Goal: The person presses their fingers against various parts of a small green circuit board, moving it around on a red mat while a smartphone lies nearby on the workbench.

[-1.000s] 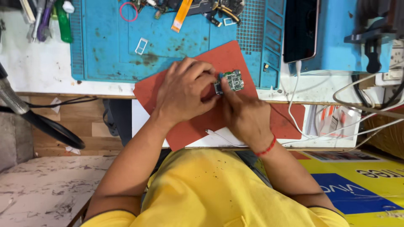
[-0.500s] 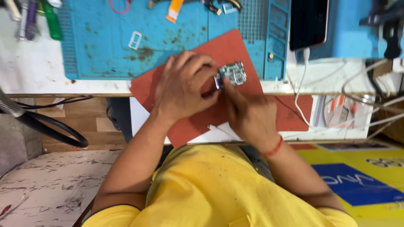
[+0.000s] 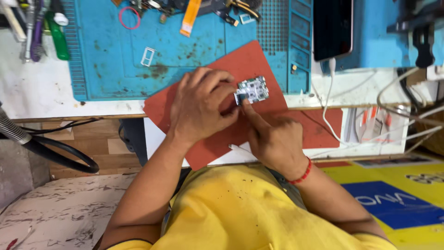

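Note:
A small green and silver circuit board (image 3: 254, 89) lies on a red mat (image 3: 252, 58) at the bench edge. My left hand (image 3: 203, 104) is curled over the mat, its fingertips pinching the board's left edge. From below, my right hand (image 3: 273, 139) reaches up with the index finger stretched out. That fingertip presses on the board's near left corner. The other right fingers are curled and the thumb is hidden. A red thread band circles my right wrist.
A blue work mat (image 3: 115, 60) lies behind, with a pink rubber band (image 3: 128, 17), an orange flex ribbon (image 3: 190, 16) and a small white frame (image 3: 147, 56) on it. A dark phone (image 3: 332, 28) with a white cable (image 3: 326, 102) stands right. Green-handled tools (image 3: 58, 39) lie far left.
The view has shifted slightly. My right index finger has straightened out onto the board's corner; my left hand stays at the board's left edge.

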